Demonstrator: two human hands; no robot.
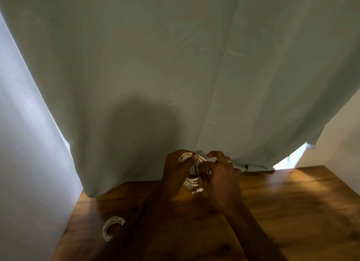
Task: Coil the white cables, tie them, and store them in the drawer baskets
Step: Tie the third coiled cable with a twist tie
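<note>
Left of both forearms, a second coiled white cable (113,227) lies on the wooden table (282,212). Above the table's far edge the left hand (178,169) grips a white cable coil (188,157), a thin black tie (195,168) hanging beneath it. Just beside it, nearly touching, the right hand (220,175) curls its fingers toward the coil; whether it pinches anything is unclear. Behind both hangs a green curtain (175,65).

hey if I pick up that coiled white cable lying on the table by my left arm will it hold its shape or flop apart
The coiled cable will likely loosen somewhat: its loops already fan apart, and no tie shows on it. It looks thin and probably light, so one hand should lift it. On the smooth wooden table it would likely slide rather than roll.
</note>
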